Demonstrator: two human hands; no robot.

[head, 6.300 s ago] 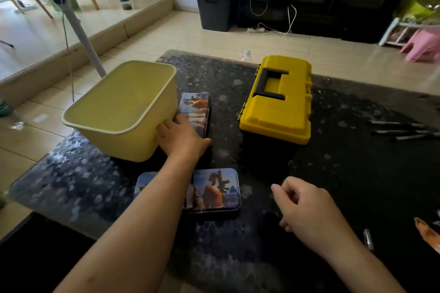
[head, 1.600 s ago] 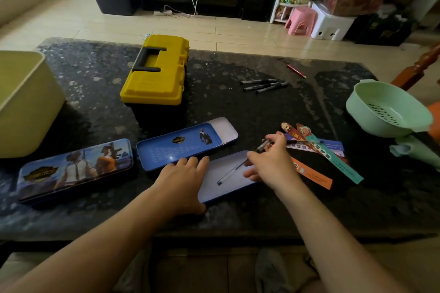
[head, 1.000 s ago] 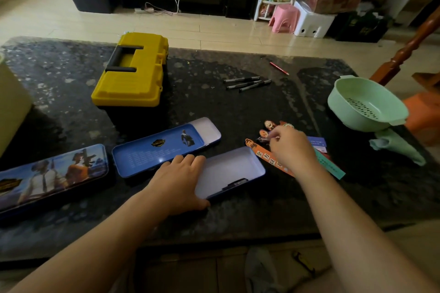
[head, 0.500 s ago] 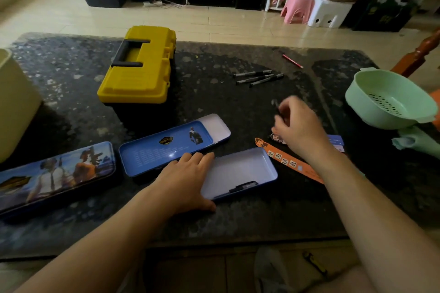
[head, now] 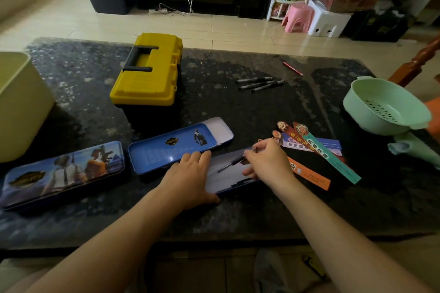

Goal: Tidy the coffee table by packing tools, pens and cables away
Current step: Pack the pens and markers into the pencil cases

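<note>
Pen [head: 229, 164], slim, dark: your right hand [head: 269, 164], back from right of the open blue tin tray [head: 226, 177], is pinching it over that tray. Your left hand [head: 190, 178], fingers flat, is steadying the tray's left end; three black pens [head: 260, 83] are waiting beyond.

I brought right grip [head: 266, 162] back from over bench by bookmarks [head: 307, 143] to open tray [head: 221, 175]. It pinched dark pen [head: 232, 163], tip angled down into tray. Second pen [head: 240, 182] had landed along tray's near edge. Left grip [head: 188, 178] had quit yellow bin [head: 21, 107] and pressed flat on tray's left end. Lid [head: 176, 147] had come off and lay behind tray.
</note>
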